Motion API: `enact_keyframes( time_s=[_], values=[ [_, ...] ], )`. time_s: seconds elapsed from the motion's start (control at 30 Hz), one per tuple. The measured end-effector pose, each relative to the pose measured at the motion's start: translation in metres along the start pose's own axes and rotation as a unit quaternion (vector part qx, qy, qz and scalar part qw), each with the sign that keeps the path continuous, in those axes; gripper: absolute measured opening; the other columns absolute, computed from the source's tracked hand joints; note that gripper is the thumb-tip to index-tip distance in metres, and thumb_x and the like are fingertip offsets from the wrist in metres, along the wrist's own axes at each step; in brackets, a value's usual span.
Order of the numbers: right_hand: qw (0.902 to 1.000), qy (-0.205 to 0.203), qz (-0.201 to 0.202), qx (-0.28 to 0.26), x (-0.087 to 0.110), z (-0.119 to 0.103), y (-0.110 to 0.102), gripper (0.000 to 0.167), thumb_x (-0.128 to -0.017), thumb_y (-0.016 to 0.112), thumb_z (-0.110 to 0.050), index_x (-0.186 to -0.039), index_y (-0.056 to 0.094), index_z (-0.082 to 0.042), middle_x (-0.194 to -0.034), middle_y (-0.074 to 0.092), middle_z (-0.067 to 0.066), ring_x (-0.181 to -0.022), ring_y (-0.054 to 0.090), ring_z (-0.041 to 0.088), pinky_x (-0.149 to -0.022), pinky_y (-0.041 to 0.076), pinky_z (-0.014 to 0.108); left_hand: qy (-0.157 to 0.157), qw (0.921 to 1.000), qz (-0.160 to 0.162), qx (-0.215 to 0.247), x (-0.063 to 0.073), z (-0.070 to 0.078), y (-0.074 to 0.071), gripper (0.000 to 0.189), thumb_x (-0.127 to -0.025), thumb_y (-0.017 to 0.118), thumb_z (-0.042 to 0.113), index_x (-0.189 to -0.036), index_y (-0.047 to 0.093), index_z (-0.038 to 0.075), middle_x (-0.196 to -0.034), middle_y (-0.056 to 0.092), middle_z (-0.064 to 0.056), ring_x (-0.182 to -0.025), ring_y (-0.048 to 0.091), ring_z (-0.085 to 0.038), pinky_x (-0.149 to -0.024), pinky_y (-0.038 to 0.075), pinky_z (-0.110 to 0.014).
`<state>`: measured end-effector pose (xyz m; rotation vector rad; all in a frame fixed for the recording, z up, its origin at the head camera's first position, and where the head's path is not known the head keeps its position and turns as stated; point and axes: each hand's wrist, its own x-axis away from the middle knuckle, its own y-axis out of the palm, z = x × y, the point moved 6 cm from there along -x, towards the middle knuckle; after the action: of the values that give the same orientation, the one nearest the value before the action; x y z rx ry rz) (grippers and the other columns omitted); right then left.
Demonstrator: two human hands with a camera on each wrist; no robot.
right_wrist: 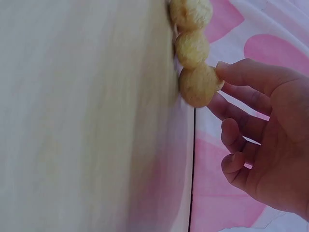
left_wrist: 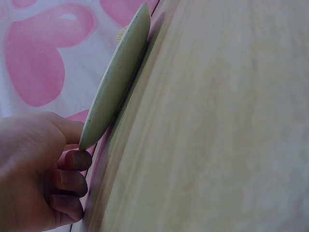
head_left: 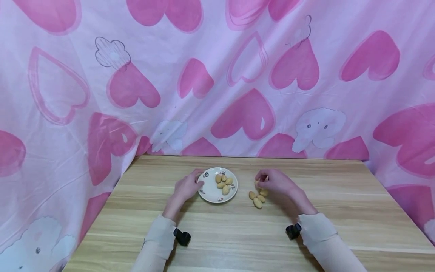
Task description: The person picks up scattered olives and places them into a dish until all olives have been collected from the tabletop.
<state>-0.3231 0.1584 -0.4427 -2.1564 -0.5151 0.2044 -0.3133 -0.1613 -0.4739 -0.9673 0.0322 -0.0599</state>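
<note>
A small white plate (head_left: 208,193) with dark and red motifs holds several tan, oval, nut-like pieces (head_left: 225,189). My left hand (head_left: 186,186) pinches its left rim, thumb on top; in the left wrist view the other fingers curl below the plate's edge (left_wrist: 112,92). To the right, several more of these pieces (head_left: 257,203) lie in a loose cluster on the table. Over the cluster's far end, my right hand (head_left: 276,182) pinches one nut-like piece (head_left: 257,184) between thumb and fingers. In the right wrist view, a row of nut-like pieces (right_wrist: 192,48) partly hides the held one.
The wood-grain table (head_left: 234,241) extends around the plate and cluster. A pink cloth with hearts (head_left: 244,113) hangs behind the table's far edge and along its sides. Each wrist wears a small black camera, one on the left (head_left: 182,237) and one on the right (head_left: 293,231).
</note>
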Motion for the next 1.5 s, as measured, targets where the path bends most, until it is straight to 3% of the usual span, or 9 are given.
enact_keyframes(
  time_s=[0.2, 0.53, 0.83, 1.23, 1.5],
  values=[
    [0.9992, -0.036, 0.012, 0.011, -0.003, -0.014, 0.0, 0.017, -0.09, 0.068, -0.017, -0.106, 0.072, -0.012, -0.089, 0.067, -0.002, -0.079, 0.058, 0.013, -0.071, 0.049, 0.029, -0.001, 1.0, 0.006, -0.004, -0.001, -0.001, -0.002, 0.046, -0.093, 0.065, 0.03, -0.138, 0.056, 0.024, -0.09, 0.07, 0.002, -0.072, 0.058, -0.014, -0.072, 0.044, -0.038],
    [0.9991, -0.039, 0.014, 0.011, -0.007, -0.028, 0.003, 0.015, -0.089, 0.071, -0.02, -0.103, 0.073, -0.017, -0.086, 0.066, -0.006, -0.077, 0.057, 0.013, -0.072, 0.049, 0.03, -0.006, 1.0, -0.002, 0.001, 0.0, 0.0, -0.002, 0.048, -0.093, 0.065, 0.03, -0.139, 0.055, 0.024, -0.091, 0.07, 0.001, -0.07, 0.056, -0.014, -0.07, 0.041, -0.035],
    [0.9986, -0.046, 0.014, 0.021, -0.012, -0.044, 0.014, 0.014, -0.087, 0.073, -0.022, -0.1, 0.073, -0.019, -0.084, 0.065, -0.008, -0.074, 0.056, 0.011, -0.068, 0.048, 0.029, 0.001, 1.0, 0.0, 0.001, 0.0, 0.002, -0.002, 0.047, -0.093, 0.065, 0.031, -0.138, 0.056, 0.024, -0.096, 0.073, 0.0, -0.077, 0.061, -0.015, -0.075, 0.045, -0.04],
    [0.9974, -0.067, 0.004, 0.028, -0.019, -0.068, 0.024, 0.013, -0.087, 0.075, -0.021, -0.099, 0.074, -0.019, -0.083, 0.065, -0.01, -0.074, 0.055, 0.009, -0.069, 0.046, 0.028, 0.0, 1.0, -0.002, 0.002, 0.0, 0.002, 0.0, 0.047, -0.093, 0.065, 0.03, -0.138, 0.055, 0.024, -0.084, 0.066, 0.004, -0.07, 0.056, -0.014, -0.071, 0.041, -0.035],
    [0.9968, -0.072, -0.004, 0.036, -0.024, -0.081, 0.031, 0.015, -0.087, 0.075, -0.022, -0.101, 0.075, -0.017, -0.083, 0.065, -0.011, -0.075, 0.055, 0.009, -0.069, 0.046, 0.028, -0.002, 1.0, 0.001, -0.005, 0.0, 0.0, 0.0, 0.047, -0.093, 0.065, 0.031, -0.138, 0.056, 0.024, -0.084, 0.067, 0.004, -0.071, 0.056, -0.013, -0.071, 0.041, -0.036]
  ],
)
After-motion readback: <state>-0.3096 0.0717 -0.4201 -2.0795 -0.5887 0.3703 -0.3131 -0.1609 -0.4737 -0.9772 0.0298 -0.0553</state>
